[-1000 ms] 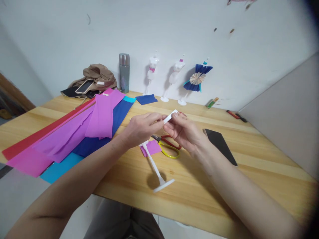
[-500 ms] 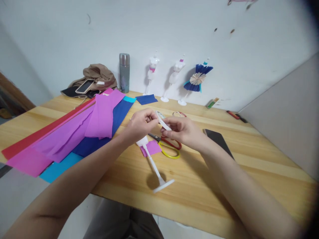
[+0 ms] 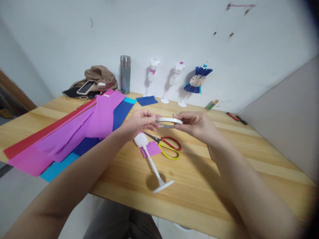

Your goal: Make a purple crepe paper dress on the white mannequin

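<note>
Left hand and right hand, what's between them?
In the head view, a white ring, probably a tape roll, spans the gap from the left hand to the right hand.

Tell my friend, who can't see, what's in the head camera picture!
A person's left hand and right hand hold a thin white ring above a wooden table. Below, a small white mannequin lies beside red-and-yellow-handled scissors. Three more mannequins stand at the back; colourful sheets lie on the left.
</note>
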### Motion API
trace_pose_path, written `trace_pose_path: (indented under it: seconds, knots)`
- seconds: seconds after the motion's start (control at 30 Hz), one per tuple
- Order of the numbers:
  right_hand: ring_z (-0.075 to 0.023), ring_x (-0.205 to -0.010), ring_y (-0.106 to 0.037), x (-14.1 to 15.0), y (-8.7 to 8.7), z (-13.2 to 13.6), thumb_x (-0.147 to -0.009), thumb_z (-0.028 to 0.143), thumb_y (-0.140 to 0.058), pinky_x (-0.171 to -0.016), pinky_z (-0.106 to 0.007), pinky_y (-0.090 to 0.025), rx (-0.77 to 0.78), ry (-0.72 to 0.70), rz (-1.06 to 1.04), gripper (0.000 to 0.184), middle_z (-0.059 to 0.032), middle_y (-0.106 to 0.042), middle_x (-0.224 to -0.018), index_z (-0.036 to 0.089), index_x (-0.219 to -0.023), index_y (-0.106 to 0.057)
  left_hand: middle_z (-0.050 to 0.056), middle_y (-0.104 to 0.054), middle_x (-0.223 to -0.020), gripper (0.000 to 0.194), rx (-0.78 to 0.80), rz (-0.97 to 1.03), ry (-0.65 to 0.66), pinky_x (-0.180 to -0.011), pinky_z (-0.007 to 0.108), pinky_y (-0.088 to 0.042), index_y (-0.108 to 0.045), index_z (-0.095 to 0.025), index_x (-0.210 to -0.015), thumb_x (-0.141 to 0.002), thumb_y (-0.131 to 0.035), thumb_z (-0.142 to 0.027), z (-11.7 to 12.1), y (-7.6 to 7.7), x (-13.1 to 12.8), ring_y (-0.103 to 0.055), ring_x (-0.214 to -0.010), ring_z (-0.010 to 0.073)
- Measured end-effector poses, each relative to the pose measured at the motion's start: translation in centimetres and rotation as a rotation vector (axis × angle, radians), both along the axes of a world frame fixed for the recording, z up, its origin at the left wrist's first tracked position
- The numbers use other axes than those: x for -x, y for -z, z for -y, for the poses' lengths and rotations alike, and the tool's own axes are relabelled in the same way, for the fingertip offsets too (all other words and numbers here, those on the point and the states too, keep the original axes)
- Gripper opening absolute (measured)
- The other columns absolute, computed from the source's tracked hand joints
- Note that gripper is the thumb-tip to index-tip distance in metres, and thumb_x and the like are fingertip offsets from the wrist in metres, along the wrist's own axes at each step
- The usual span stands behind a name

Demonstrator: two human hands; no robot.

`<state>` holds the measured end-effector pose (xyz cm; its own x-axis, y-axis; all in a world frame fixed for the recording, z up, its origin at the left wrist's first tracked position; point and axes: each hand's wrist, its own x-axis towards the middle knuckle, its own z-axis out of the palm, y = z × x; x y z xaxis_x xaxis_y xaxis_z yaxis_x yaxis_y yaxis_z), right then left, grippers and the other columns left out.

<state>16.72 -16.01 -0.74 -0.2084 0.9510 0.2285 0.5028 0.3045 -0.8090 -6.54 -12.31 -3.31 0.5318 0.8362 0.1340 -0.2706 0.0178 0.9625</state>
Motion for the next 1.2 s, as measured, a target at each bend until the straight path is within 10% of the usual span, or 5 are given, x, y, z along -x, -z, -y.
trace_pose_path:
  seconds: [0.5,0.73,0.9,1.0,1.2]
  knots:
    - [-0.0159,-0.067,-0.056,-0.6,0.1,-0.6,-0.07,0.047,-0.079,-0.066,-0.033,-0.047,-0.099,-0.071,0.0,0.03,-0.0023,-0.069,-0.081,0.022,-0.087,-0.072,0.011,-0.074,-0.106,0.027,0.138,0.235,0.089,-0.09,0.033,-0.056,-0.061,-0.011,-0.068,-0.068,-0.087,-0.02,-0.4,0.9,0.1,-0.074,-0.084,0.0173]
    - [-0.0301,-0.113,-0.064,-0.4,0.1,-0.5,-0.074,0.043,-0.077,-0.082,-0.044,-0.056,-0.239,0.124,-0.166,0.041,-0.0077,-0.063,-0.128,0.03,-0.111,-0.064,0.009,-0.074,-0.085,0.011,0.239,0.348,-0.103,-0.102,0.035,-0.053,-0.065,-0.01,-0.074,-0.083,-0.067,-0.004,-0.9,0.5,0.1,-0.073,-0.083,0.0156]
    - [-0.0244,-0.077,-0.067,-0.8,0.2,-0.2,-0.079,0.035,-0.069,-0.07,-0.039,-0.053,0.088,0.138,0.341,0.024,-0.0089,-0.072,-0.093,0.02,-0.098,-0.066,0.005,-0.07,-0.074,0.025,0.302,0.396,-0.292,-0.103,0.035,-0.053,-0.061,-0.011,-0.065,-0.088,-0.058,-0.002,-1.7,0.1,0.6,-0.072,-0.08,0.0134]
    - [-0.0217,-0.075,-0.067,0.0,0.9,0.0,-0.074,0.022,-0.071,-0.068,-0.033,-0.05,0.353,-0.111,0.646,0.059,-0.0067,-0.074,-0.094,0.02,-0.131,-0.059,0.003,-0.068,-0.07,0.029,0.313,0.401,-0.332,-0.102,0.032,-0.053,-0.062,-0.011,-0.064,-0.09,-0.055,-0.001,-2.0,0.1,0.6,-0.071,-0.08,0.0118]
    - [-0.019,-0.077,-0.063,2.3,1.6,0.6,-0.073,0.005,-0.058,-0.065,-0.027,-0.042,0.361,-0.26,0.823,0.076,-0.0039,-0.072,-0.089,0.021,-0.147,-0.049,0.007,-0.07,-0.079,0.024,0.304,0.447,-0.347,-0.107,0.033,-0.05,-0.064,-0.012,-0.069,-0.089,-0.057,-0.001,-2.4,0.4,0.9,-0.07,-0.097,0.0162]
